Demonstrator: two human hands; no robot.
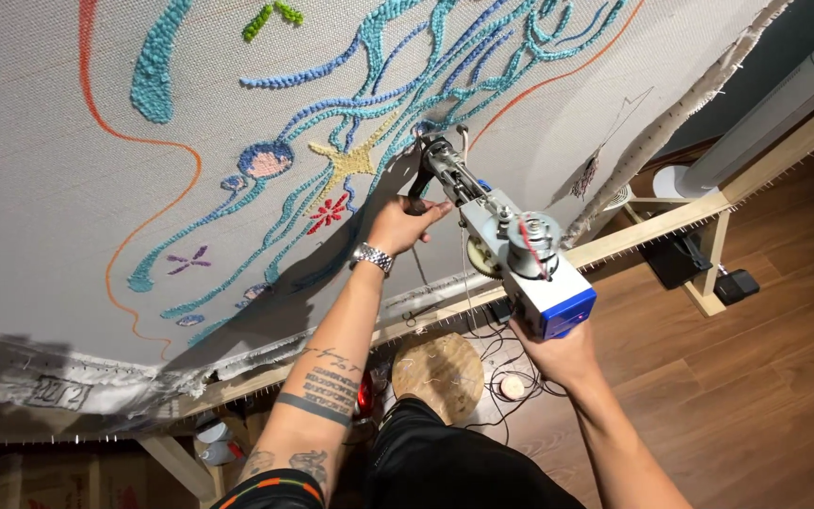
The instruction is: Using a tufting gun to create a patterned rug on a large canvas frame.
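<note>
Tufting gun (506,250) sits up against the stretched grey cloth (40,188), nose pressed to it near the middle of the frame, just right of the yellow star shape (350,160). We see the left hand (402,224) clenched round the black front handle of the gun, wristwatch (372,256) on that wrist, tattoos down the forearm. Right hand (558,353) grips the gun from below at its blue rear block, fingers wrapped on the rear grip; the fingertips themselves are hidden behind the body, so we can't tell their exact placement. Gun is tilted, metal gears and round motor cap facing the camera. Cloth carries tufted lines in light blue and darker blue, a red flower (329,211), a purple mark (188,259), a green bit (270,17) at top, and orange drawn outlines (96,113). Cloth is tacked on a wooden frame (652,226) with a row of nails along the edge. Below, a round wooden stool (438,374) stands on the wood floor (756,377), cables tangled just beside it.
</note>
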